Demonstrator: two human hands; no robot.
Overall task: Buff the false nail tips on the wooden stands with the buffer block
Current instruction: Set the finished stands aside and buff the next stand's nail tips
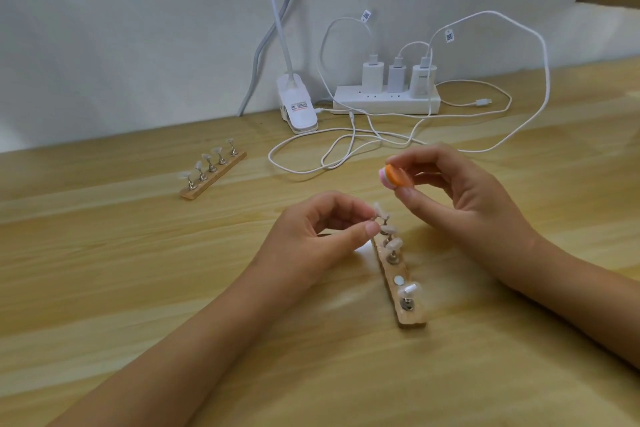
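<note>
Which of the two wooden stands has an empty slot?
The near stand at centre: one bare metal disc on it carries no holder. The far stand at left is full, with five nail tips.

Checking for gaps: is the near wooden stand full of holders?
No. The near stand shows one bare metal disc between holders.

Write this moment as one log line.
left hand: pinches nail-tip holder at near stand | right hand: holds buffer block, raised | far stand: untouched
</note>
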